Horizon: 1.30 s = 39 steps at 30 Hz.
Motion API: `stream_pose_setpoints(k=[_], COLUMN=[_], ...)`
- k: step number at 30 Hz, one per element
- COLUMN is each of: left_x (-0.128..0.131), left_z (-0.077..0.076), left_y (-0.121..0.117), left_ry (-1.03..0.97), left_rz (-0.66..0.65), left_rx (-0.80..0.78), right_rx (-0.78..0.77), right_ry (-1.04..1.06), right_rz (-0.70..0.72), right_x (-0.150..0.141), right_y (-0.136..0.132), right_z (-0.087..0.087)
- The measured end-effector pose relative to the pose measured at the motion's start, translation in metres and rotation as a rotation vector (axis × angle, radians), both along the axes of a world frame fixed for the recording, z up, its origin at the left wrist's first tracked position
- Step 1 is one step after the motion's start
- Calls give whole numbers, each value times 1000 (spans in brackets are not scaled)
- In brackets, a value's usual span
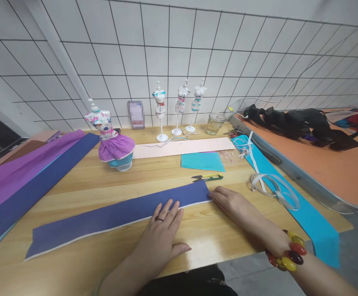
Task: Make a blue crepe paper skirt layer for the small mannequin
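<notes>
A long navy fabric strip (114, 213) with a white edging along its near side lies across the wooden table. My left hand (165, 230) rests flat on the strip's near edge, fingers spread. At the strip's right end, my right hand (228, 201) has its fingertips pinched together on the fabric corner. Just beyond that end lies a pair of thread snips (208, 178) with green and yellow handles. Farther back are a turquoise fabric piece (202, 161) and a pale pink strip (185, 147). A mini dress form (114, 139) in a purple skirt stands at the left.
Several small mannequins (160, 109), a phone (136, 115) and a lidded glass (216, 123) stand along the tiled wall. Purple and navy fabric (40, 181) covers the left side. At right lie a turquoise strip (302, 213), coiled white tape (277, 191) and an orange-topped surface (330, 164).
</notes>
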<state>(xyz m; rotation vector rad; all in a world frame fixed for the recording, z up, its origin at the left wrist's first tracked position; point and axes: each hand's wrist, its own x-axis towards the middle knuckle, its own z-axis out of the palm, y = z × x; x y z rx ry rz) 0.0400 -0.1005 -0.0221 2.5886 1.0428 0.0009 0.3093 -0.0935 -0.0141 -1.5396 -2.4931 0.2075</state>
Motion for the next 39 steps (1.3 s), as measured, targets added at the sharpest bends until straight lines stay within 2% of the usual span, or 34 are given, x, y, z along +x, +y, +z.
stream_pose_setpoints(k=[10,16,19,22,25,28,30,33,36,39], left_x=[-4,-3,-3,-3,-3,-3,-3,-3,-4,-9], left_z=[-11,-7,-7,-7,-7,-11,-13,-11,1,16], left_y=[-1,0,-1,-1,-1,-2,-4,-11,-19,-24], left_ry=[-91,-49,-61,-83,-59,-60,-92,-149,-200,-260], left_rz=[0,7,4,-2,-4,-3,8,0,-41,-38], left_rx=[31,-1,7,33,25,37,63,97,120,149], right_rx=[-20,-18,-32,40,88,35,3,31,64,85], right_ry=[75,74,26,4,114,295,351,315,256,184], right_rz=[-24,-184,-325,-441,-482,-514,-447,-252,-27,115], right_x=[7,13,23,38,46,38,23,-5,-28,-39], right_y=[4,1,-3,-10,-14,-9,-1,15,33,51], right_z=[-12,-2,4,3,-2,-6,-7,-10,-19,-30])
